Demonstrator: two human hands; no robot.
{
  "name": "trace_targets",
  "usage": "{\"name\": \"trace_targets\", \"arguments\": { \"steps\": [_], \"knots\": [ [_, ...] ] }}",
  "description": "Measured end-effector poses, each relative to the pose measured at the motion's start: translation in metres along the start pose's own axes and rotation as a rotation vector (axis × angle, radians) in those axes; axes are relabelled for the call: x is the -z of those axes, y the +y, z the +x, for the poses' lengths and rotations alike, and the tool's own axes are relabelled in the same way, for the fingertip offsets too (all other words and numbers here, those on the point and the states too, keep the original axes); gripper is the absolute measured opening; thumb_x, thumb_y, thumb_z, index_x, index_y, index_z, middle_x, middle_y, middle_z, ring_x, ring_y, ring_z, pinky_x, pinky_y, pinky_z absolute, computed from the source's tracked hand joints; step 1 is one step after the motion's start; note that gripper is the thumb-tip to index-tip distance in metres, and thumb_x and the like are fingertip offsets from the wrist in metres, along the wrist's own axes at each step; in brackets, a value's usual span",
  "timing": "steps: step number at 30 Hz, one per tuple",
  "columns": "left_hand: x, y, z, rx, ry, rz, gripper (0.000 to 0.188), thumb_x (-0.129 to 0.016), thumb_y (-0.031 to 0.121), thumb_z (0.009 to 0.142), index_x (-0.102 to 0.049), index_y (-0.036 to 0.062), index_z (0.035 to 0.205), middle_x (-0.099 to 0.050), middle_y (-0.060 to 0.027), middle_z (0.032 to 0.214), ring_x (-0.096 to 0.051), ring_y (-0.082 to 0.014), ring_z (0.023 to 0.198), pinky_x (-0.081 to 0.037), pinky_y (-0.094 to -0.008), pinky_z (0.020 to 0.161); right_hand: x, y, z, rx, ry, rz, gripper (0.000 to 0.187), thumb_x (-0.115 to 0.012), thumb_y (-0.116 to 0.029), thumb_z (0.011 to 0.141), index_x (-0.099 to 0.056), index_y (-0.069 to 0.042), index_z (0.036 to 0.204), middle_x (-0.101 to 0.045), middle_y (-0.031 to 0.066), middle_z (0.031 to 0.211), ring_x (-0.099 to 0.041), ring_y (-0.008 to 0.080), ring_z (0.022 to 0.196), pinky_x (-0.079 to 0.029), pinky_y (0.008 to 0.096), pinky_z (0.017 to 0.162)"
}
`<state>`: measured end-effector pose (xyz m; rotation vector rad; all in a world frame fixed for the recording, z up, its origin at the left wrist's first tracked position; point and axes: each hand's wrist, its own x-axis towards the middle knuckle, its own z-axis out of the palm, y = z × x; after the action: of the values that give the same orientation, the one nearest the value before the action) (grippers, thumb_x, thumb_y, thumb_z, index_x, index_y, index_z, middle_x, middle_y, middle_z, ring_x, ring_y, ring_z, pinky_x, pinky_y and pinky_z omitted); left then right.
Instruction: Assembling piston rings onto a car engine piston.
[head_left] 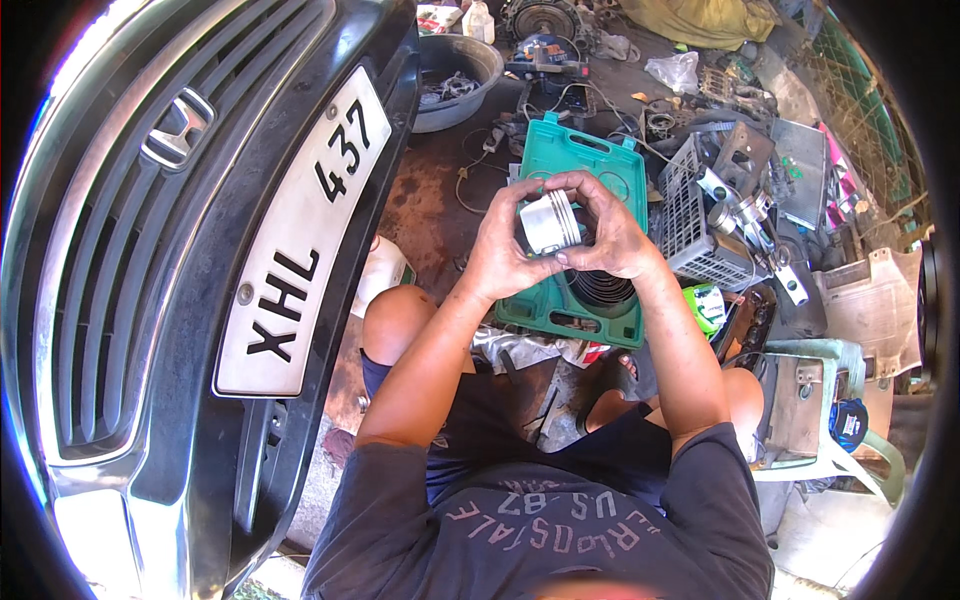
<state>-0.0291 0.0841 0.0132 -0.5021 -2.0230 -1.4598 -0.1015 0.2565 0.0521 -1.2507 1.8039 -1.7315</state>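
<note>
Between my two hands is a silvery engine piston (549,224), lying on its side with the ring grooves toward the right. My left hand (503,245) curls round its left side, and my right hand (612,228) closes on the grooved end; the thumbs meet below it. Under the hands lies an open green plastic tool case (572,140). Several dark rings (601,287) sit stacked in its lower half, partly covered by my right wrist.
A car's front bumper with a white plate (300,240) fills the left. A grey basin (462,85) holds metal parts. To the right stand a grey crate (690,215) with pistons and rods, and a pale green plastic chair (820,465). Engine parts litter the far ground.
</note>
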Motion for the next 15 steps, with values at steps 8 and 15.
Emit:
{"name": "trace_targets", "arguments": {
  "steps": [8, 15],
  "knots": [
    [0.0029, 0.0011, -0.0045, 0.129, -0.002, -0.049, 0.082, -0.086, 0.027, 0.058, -0.043, 0.0021, 0.124, -0.053, -0.0125, 0.115, -0.056, -0.0203, 0.104, -0.045, -0.0361, 0.091, -0.0051, -0.0003, -0.0013, -0.073, 0.044, 0.162, 0.089, -0.082, -0.001, 0.056, -0.037, -0.009, 0.132, -0.041, 0.0049, 0.126, -0.05, 0.0201, 0.109, -0.044, 0.0379, 0.094],
    [0.0028, -0.0007, -0.0057, 0.109, -0.021, -0.046, 0.082, -0.085, 0.026, 0.057, -0.042, 0.0021, 0.122, -0.054, -0.0125, 0.113, -0.056, -0.0206, 0.104, -0.045, -0.0354, 0.09, -0.0018, 0.0037, -0.0019, -0.123, 0.019, 0.103, 0.089, -0.083, -0.008, 0.06, -0.036, -0.009, 0.135, -0.041, 0.0055, 0.125, -0.05, 0.0195, 0.106, -0.047, 0.0353, 0.089]
  ]
}}
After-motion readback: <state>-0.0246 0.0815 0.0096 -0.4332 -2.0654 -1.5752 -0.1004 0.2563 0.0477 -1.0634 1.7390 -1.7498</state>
